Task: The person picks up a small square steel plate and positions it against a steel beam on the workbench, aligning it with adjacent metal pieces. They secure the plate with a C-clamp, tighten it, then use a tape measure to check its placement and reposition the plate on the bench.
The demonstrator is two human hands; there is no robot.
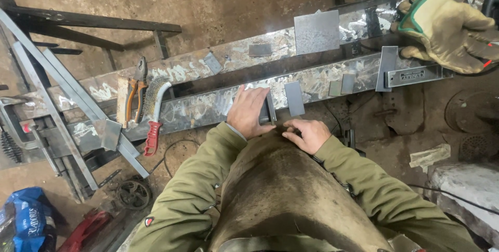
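My left hand point(249, 111) lies on the near steel beam point(208, 104), fingers spread, pressing against a small dark metal piece point(270, 110) set on the beam's edge. Just to its right stands a grey flat steel plate point(294, 98). My right hand point(307, 133) rests below the beam against my leather apron, fingers loosely curled, holding nothing visible. Two smaller grey plates point(341, 85) sit further right on the same beam. A metal bracket point(387, 68) stands near the beam's right end.
Another person's gloved hand point(451, 28) rests on the far beam at top right. A square steel plate point(316, 32) lies on that beam. Pliers point(136, 92) and a red-handled wire brush point(155, 117) lie at left. Angle irons, a blue bag point(28, 221) and scrap cover the floor.
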